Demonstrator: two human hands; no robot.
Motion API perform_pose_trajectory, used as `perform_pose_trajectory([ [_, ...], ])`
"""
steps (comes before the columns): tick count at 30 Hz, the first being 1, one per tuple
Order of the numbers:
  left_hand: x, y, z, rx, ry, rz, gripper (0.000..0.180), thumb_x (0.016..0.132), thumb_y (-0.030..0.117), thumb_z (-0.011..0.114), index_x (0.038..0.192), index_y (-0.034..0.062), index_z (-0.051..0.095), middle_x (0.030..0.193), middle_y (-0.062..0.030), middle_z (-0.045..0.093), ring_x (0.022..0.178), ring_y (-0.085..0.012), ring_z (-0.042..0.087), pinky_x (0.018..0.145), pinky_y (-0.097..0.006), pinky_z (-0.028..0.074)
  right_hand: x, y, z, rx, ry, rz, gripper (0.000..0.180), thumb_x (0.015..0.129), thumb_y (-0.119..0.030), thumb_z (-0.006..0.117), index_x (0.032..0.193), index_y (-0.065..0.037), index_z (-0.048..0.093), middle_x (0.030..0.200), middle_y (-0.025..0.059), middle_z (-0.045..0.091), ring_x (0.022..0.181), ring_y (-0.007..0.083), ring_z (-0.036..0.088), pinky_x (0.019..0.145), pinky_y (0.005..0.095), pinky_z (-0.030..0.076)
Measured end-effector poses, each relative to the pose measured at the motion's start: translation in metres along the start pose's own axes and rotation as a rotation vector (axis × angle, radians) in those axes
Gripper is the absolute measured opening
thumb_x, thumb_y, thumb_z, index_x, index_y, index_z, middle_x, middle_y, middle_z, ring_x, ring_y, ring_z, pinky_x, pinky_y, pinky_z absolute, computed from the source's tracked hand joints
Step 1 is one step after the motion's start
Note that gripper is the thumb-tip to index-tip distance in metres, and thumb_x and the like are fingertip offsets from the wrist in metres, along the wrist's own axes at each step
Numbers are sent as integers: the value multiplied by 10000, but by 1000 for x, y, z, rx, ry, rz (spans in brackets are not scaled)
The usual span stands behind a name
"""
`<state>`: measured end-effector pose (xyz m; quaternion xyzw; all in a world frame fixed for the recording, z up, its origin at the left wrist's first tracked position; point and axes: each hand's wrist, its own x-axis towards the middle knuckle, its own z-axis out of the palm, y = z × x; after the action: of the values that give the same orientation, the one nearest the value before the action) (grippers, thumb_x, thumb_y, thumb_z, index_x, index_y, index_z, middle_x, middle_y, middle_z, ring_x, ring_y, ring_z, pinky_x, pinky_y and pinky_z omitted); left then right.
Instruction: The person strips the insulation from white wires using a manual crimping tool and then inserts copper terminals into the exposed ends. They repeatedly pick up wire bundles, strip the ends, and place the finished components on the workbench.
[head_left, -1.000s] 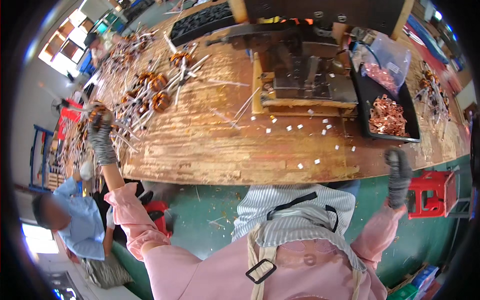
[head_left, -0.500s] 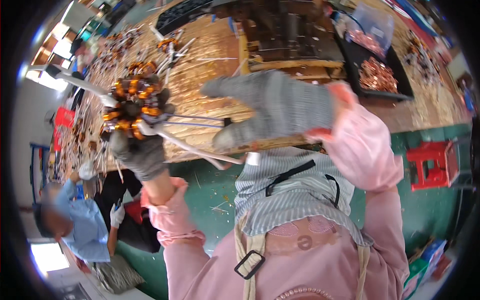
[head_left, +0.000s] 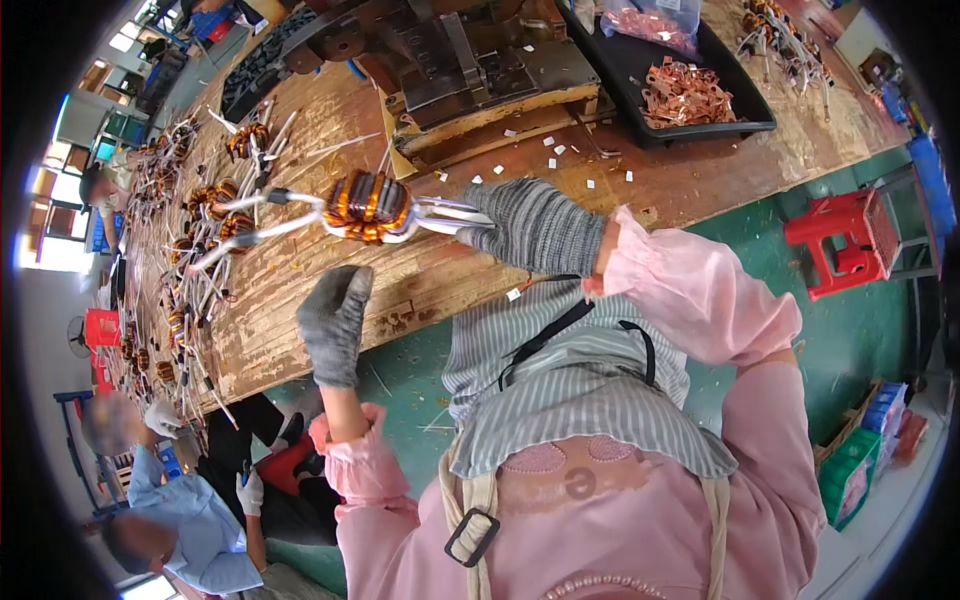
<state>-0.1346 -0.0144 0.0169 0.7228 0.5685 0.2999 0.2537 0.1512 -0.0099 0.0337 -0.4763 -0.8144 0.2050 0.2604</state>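
Holding a copper-wound coil (head_left: 367, 205) up above the near edge of the wooden tabletop (head_left: 300, 270), the right hand (head_left: 535, 225), in a grey knit glove, grips the bundle of white leads on the coil's right side, fingers closed around them. More white-sleeved leads stick out from the coil's left side, out over the tabletop. The left hand (head_left: 335, 320), also gloved in grey, hangs just below the coil and apart from it, fingers straight and pressed together, holding nothing. Along the tabletop's left edge lie many similar coils (head_left: 215, 215) with long leads. At the far right corner a black tray (head_left: 745, 105) holds copper terminals (head_left: 685, 95). A dark metal fixture (head_left: 480, 55) stands at the far edge. A red stool (head_left: 845, 240) stands on the green floor by the tabletop's right end.
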Motion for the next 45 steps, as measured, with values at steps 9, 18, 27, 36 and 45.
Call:
perform_pose_trajectory([
  [9, 59, 68, 49, 700, -247, 783, 455, 603, 253, 720, 1003, 103, 565, 947, -74, 580, 935, -272, 527, 867, -396, 396, 15, 20, 11, 62, -233, -117, 375, 814, -350, 517, 1043, -54, 548, 795, 206, 599, 742, 339, 593, 648, 418, 471],
  [18, 72, 73, 52, 675, -388, 722, 401, 608, 252, 711, 942, 79, 575, 838, -84, 577, 771, -275, 533, 721, -380, 403, 14, 90, -18, 62, -361, -500, 410, 920, -348, 379, 853, 0, 586, 645, 135, 584, 549, 221, 580, 502, 323, 477],
  [27, 79, 86, 53, 839, -492, 701, 341, 662, 328, 670, 902, 100, 585, 794, -91, 582, 754, -283, 556, 687, -388, 418, -19, 70, -17, 68, -406, 110, 354, 858, -409, 463, 904, -83, 593, 773, 150, 612, 719, 329, 588, 660, 416, 454],
  [36, 85, 94, 50, 804, -656, 512, 403, 652, 378, 680, 931, 101, 593, 795, -95, 609, 770, -278, 587, 693, -380, 452, -39, 85, -4, 173, -391, 174, 382, 860, -462, 436, 965, -133, 598, 797, 156, 617, 773, 329, 597, 689, 412, 459],
  [45, 83, 74, 53, 819, -559, 646, 496, 658, 360, 675, 1051, 76, 576, 1013, -145, 578, 904, -307, 562, 782, -386, 445, -22, 37, -39, -170, -428, 466, 454, 876, -432, 421, 1048, -40, 573, 886, 168, 617, 791, 322, 593, 669, 392, 479],
])
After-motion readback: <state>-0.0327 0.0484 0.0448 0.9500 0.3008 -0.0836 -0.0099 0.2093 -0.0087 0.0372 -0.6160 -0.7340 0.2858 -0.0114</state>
